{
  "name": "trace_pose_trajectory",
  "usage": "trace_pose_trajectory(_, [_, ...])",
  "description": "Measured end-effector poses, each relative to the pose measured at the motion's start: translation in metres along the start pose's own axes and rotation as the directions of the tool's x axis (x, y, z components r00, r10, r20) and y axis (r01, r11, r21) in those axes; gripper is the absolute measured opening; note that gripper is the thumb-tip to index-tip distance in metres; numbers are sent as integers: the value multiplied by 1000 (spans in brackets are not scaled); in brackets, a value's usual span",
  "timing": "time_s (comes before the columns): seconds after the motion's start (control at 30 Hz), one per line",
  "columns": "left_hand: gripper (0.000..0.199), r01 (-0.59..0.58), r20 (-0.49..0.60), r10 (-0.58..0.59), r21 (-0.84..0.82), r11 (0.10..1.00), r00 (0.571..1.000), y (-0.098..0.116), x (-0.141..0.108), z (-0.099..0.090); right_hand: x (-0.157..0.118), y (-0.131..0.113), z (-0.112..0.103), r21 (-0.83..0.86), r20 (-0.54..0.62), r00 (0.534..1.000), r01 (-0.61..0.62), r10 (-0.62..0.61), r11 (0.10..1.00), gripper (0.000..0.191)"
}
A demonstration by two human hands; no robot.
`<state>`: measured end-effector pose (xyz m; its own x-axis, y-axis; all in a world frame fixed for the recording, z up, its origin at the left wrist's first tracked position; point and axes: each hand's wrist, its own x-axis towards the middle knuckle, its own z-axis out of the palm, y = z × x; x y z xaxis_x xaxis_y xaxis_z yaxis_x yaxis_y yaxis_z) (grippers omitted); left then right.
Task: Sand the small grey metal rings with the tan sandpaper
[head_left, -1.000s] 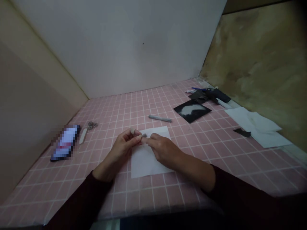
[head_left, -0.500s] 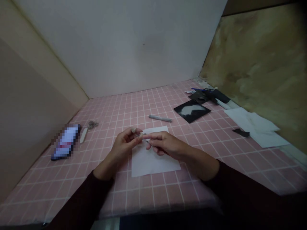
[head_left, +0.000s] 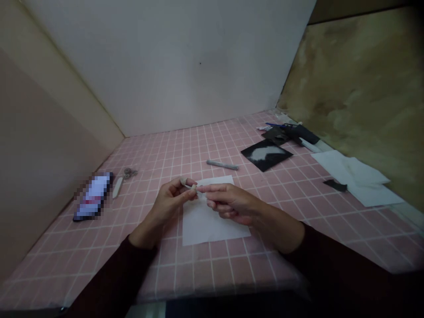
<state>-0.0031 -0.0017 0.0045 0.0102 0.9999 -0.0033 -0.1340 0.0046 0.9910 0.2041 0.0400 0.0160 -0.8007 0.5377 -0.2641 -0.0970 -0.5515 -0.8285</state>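
Small pale piece [head_left: 194,187] over white paper [head_left: 212,225]

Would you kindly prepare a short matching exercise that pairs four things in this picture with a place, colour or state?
1. Right hand
2. Phone
3. Stick
4. Square sheet

A. Black with a whitish patch
B. Grey, just beyond the central paper
C. Forefinger extended toward the left hand
D. Left of the white strip

Pairs: 1-C, 2-D, 3-B, 4-A

The central white sheet [head_left: 212,227] looks like smooth, matt paper, the black square [head_left: 265,155] shows a matt, dusty surface, and the back wall [head_left: 172,66] seems smooth and matt.
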Motion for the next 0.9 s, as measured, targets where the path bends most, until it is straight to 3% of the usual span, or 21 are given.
trace_pose_trajectory(0.07, [23,-2,-17,2,-7,1000,1000,2,0,0,2,6,3,-249,-46,987,135,-151,959,30])
trace_pose_trajectory(0.1, [24,5,-22,-5,-16,1000,1000,3,1,0,3,9,5,-409,-46,961,231,-273,883,29])
trace_pose_trajectory(0.17, [24,36,-28,-37,-40,999,999,3,2,1,4,12,7,-673,12,866,377,-499,637,31])
trace_pose_trajectory(0.2, [24,52,-30,-53,-53,997,998,2,2,1,4,13,7,-741,44,825,406,-564,536,33])
trace_pose_trajectory(0.23, [24,63,-28,-65,-63,996,998,2,3,2,4,12,7,-765,58,813,410,-580,497,34])
trace_pose_trajectory(0.27, [24,65,-25,-67,-71,995,997,1,3,2,3,11,6,-749,46,832,395,-553,532,34])
trace_pose_trajectory(0.37, [26,27,-37,-30,-86,996,999,2,1,4,0,3,2,-495,-27,960,228,-277,839,35])
trace_pose_trajectory(0.4, [26,15,-45,-19,-88,996,999,3,1,5,-1,0,0,-386,-30,983,155,-180,909,37])
trace_pose_trajectory(0.47, [25,8,-56,-13,-90,996,998,5,0,5,-2,-3,-1,-278,-25,995,82,-93,957,40])
trace_pose_trajectory(0.53, [24,16,-58,-21,-93,996,998,5,0,4,-2,-1,0,-397,-26,983,157,-182,904,39])
trace_pose_trajectory(0.67, [22,54,-72,-63,-126,991,995,3,3,3,0,5,3,-774,64,844,379,-533,507,37])
trace_pose_trajectory(0.7, [23,58,-68,-67,-129,990,995,3,4,3,1,6,3,-790,74,832,386,-550,477,38])
trace_pose_trajectory(0.73, [24,57,-60,-65,-126,990,996,2,4,3,0,5,2,-769,57,850,372,-524,520,37])
trace_pose_trajectory(0.83, [26,13,-50,-18,-90,996,999,4,2,5,-2,-1,-1,-507,-24,969,201,-247,838,36])
trace_pose_trajectory(0.9, [25,-12,-57,8,-75,997,998,6,0,6,-3,-4,-2,-307,-25,996,76,-88,949,39])
